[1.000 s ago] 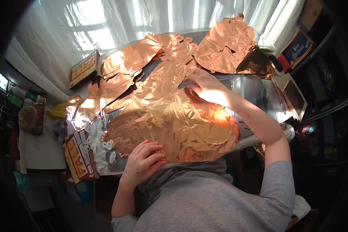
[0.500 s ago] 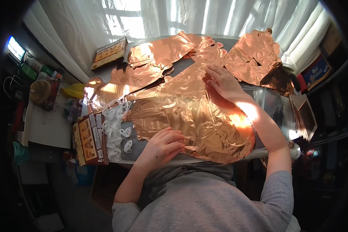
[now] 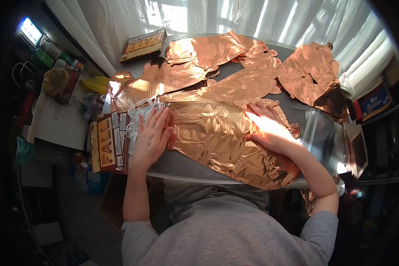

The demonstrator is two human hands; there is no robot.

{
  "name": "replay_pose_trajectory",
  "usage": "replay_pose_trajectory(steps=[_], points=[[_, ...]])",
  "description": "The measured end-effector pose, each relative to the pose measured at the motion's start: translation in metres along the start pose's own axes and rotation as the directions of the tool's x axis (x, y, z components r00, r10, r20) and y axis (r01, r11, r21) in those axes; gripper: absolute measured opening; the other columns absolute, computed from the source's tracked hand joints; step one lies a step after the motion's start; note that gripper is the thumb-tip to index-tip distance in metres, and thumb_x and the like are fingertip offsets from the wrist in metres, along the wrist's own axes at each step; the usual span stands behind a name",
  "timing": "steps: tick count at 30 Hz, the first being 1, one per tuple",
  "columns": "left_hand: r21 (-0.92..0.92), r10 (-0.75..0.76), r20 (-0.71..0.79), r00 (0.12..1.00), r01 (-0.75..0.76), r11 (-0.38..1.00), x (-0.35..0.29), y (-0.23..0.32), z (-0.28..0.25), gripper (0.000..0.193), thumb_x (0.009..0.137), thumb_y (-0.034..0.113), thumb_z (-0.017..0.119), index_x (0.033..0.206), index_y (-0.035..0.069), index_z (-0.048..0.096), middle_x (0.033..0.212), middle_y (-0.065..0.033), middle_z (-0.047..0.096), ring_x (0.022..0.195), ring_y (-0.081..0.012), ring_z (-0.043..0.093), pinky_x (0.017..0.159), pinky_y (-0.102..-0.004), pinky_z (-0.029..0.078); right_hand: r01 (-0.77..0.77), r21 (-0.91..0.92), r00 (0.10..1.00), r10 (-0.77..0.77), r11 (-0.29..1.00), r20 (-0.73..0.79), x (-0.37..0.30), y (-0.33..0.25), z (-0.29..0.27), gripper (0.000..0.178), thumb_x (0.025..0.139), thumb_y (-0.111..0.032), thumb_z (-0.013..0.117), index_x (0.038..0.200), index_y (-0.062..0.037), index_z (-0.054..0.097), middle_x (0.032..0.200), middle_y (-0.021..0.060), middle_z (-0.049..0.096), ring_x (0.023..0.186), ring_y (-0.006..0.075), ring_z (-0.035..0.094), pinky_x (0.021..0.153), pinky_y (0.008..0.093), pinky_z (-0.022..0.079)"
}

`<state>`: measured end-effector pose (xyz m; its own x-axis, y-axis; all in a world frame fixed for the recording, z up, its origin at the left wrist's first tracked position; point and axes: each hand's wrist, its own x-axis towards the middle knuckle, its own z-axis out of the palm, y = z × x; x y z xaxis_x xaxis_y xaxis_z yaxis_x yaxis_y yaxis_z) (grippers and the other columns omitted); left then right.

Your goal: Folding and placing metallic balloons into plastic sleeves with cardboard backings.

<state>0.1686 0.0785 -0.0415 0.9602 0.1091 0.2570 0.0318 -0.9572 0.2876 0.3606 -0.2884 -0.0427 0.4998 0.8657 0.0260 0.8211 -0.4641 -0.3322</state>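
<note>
A flat, uninflated copper foil balloon (image 3: pixel 204 133) lies wrinkled along the near side of the table, its lower right corner at the table edge. My left hand (image 3: pixel 153 135) is open at the balloon's left edge, fingers stretched away from me, partly over a bundle of white string (image 3: pixel 135 117). Flat on the balloon's right part rests my right hand (image 3: pixel 272 133), fingers spread, bright sunlight across its back. Further copper foil balloons lie behind: one long piece (image 3: pixel 248 82) in the middle, one at the far left (image 3: pixel 181 73), another at the right (image 3: pixel 310 71).
A printed balloon package (image 3: pixel 106 144) lies at the left edge, and a similar one (image 3: pixel 144 44) at the far left. Clear plastic sleeves (image 3: pixel 321 128) and a stack of flat packets (image 3: pixel 352 150) are on the right. White curtains (image 3: pixel 235 17) hang behind the table.
My left hand has moved left and away from me to the balloon's left edge. My right hand has come nearer, onto the near balloon, which now lies more slanted. The view has shifted slightly.
</note>
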Motion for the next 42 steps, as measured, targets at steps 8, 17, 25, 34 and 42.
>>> replay_pose_trajectory(steps=[8, 17, 25, 34, 42], points=[[0.081, -0.186, 0.004, 0.983, 0.185, 0.979, -0.012, -0.019, -0.008, 0.053, 0.11, 0.034, 0.052, 0.156, 0.007, 0.049, 0.153, -0.0162, 0.055, 0.153, -0.0359, 0.039, 0.131, -0.0575, 0.013, 0.035, 0.03, 0.999, -0.036, 0.999, 0.031, -0.004, 0.0, -0.003, 0.079, 0.101, -0.052, 0.063, 0.162, -0.0075, 0.039, 0.171, 0.0165, 0.034, 0.16, 0.0366, 0.025, 0.133, 0.0523, 0.014], [0.02, 0.007, -0.074, 0.997, -0.005, 1.0, -0.018, 0.027, -0.023, 0.046, 0.089, 0.03, 0.082, 0.129, 0.011, 0.071, 0.152, -0.0117, 0.057, 0.152, -0.0367, 0.041, 0.131, -0.0604, 0.014, 0.026, 0.032, 0.999, -0.028, 0.999, 0.046, 0.001, 0.004, -0.007, 0.083, 0.098, -0.054, 0.068, 0.161, -0.008, 0.041, 0.171, 0.0157, 0.033, 0.161, 0.0348, 0.024, 0.133, 0.05, 0.015], [-0.068, 0.036, 0.003, 0.999, -0.036, 0.997, -0.021, 0.024, -0.006, 0.049, 0.078, 0.036, 0.091, 0.116, 0.013, 0.072, 0.149, -0.0077, 0.061, 0.147, -0.0362, 0.049, 0.131, -0.0633, 0.008, 0.009, 0.05, 0.998, -0.012, 0.999, 0.059, -0.003, 0.003, -0.011, 0.084, 0.097, -0.055, 0.068, 0.16, -0.0077, 0.042, 0.171, 0.0164, 0.032, 0.161, 0.0334, 0.024, 0.133, 0.05, 0.015], [-0.089, 0.019, 0.006, 1.0, -0.018, 0.996, -0.017, 0.027, -0.005, 0.045, 0.076, 0.037, 0.092, 0.109, 0.014, 0.072, 0.151, -0.0079, 0.059, 0.146, -0.0328, 0.052, 0.128, -0.069, 0.002, 0.028, 0.089, 0.997, -0.022, 0.996, -0.075, 0.027, -0.002, -0.005, 0.069, 0.097, -0.042, 0.07, 0.154, -0.0077, 0.05, 0.16, 0.016, 0.045, 0.153, 0.0366, 0.035, 0.133, 0.0528, 0.015], [-0.137, 0.012, 0.029, 0.999, -0.008, 0.991, -0.014, 0.029, -0.002, 0.038, 0.079, 0.034, 0.091, 0.101, 0.013, 0.069, 0.152, -0.0093, 0.059, 0.144, -0.0337, 0.054, 0.126, -0.0714, 0.0, -0.071, 0.156, 0.997, 0.072, 0.985, 0.0, 0.041, -0.012, -0.012, 0.065, 0.096, -0.038, 0.073, 0.152, -0.0103, 0.053, 0.152, 0.0139, 0.05, 0.15, 0.0391, 0.036, 0.129, 0.0535, 0.027]])
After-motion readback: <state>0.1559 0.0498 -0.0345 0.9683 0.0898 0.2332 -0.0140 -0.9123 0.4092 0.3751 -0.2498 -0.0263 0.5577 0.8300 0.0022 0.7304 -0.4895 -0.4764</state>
